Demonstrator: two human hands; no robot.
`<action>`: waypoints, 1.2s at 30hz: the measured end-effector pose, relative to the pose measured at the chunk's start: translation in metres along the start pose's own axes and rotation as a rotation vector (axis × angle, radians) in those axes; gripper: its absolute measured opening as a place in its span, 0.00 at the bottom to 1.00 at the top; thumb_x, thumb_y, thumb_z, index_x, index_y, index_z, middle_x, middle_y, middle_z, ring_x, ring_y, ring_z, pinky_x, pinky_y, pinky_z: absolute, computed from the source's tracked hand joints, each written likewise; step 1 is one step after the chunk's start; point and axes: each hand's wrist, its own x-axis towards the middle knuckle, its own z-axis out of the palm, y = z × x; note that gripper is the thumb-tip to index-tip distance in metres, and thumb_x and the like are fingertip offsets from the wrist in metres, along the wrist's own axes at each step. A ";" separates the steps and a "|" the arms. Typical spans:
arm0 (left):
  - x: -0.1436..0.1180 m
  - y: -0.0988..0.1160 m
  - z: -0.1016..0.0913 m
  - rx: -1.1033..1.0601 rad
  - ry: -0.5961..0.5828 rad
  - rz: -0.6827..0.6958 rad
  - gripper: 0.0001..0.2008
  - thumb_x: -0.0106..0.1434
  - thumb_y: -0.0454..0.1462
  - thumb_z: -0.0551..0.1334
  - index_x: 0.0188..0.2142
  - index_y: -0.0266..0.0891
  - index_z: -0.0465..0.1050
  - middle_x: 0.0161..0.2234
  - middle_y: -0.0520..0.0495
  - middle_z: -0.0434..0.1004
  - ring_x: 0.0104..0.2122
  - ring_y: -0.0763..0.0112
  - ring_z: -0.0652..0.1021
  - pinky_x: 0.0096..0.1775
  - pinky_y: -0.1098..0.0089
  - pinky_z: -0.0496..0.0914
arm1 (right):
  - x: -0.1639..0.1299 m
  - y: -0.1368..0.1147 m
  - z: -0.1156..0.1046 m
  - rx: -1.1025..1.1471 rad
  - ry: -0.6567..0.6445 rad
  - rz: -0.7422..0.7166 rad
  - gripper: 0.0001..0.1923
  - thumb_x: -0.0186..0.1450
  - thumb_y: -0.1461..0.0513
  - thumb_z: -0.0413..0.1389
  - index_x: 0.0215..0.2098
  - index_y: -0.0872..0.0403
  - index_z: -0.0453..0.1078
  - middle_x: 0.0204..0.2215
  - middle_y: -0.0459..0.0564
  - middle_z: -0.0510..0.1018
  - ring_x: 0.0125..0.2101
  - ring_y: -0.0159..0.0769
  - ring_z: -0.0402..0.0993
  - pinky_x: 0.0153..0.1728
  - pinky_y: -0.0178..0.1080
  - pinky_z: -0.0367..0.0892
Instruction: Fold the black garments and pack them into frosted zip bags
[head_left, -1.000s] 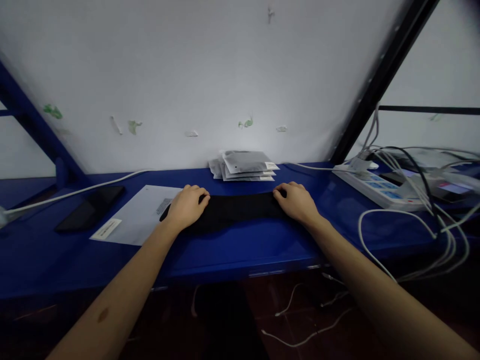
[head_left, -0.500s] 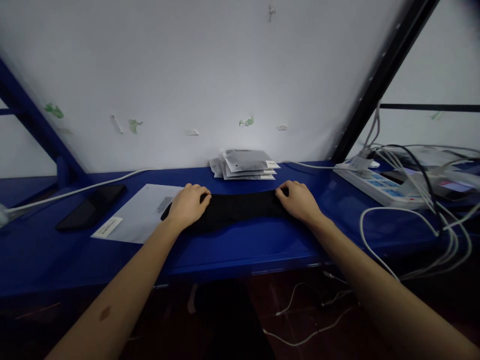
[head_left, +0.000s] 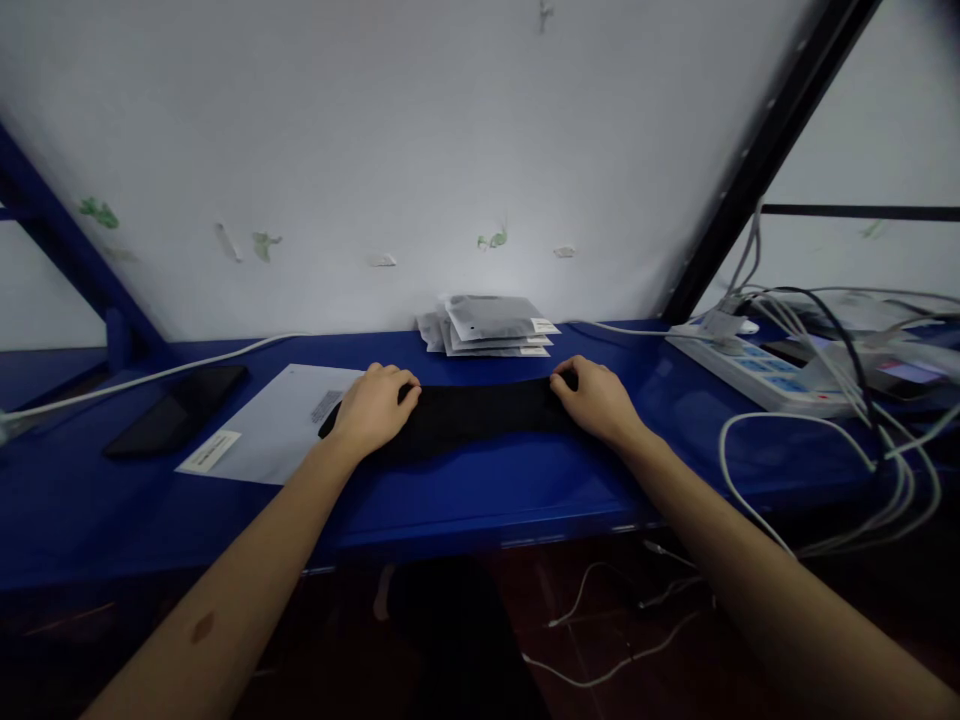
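A long piece of black fabric (head_left: 480,412) stretches sideways between my two hands, low over the blue table. My left hand (head_left: 375,405) grips its left end, thumb and fingers closed on the cloth. At the opposite end, my right hand (head_left: 592,397) pinches the fabric near its upper corner. Under and beside my left hand lies a flat frosted plastic bag (head_left: 262,425) with a white label. Behind the fabric, several filled frosted bags (head_left: 495,320) are stacked against the wall. What the fabric is exactly cannot be made out.
A dark phone-like slab (head_left: 176,412) lies at the left of the blue table (head_left: 480,500). A white power strip (head_left: 757,370) with blue sockets and tangled cables (head_left: 900,470) occupies the right. A white wall (head_left: 480,150) rises behind; loose cables (head_left: 592,682) lie on the floor.
Both hands keep hold of the black fabric in nearly the same place. The whole view has shifted slightly; nothing was let go or picked up.
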 end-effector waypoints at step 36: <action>-0.021 0.061 -0.027 -0.031 0.247 0.008 0.11 0.69 0.38 0.54 0.43 0.40 0.74 0.44 0.46 0.78 0.48 0.57 0.71 0.51 0.56 0.65 | -0.002 -0.002 -0.002 0.015 -0.012 0.081 0.14 0.69 0.57 0.49 0.47 0.57 0.68 0.42 0.61 0.80 0.45 0.50 0.75 0.44 0.44 0.66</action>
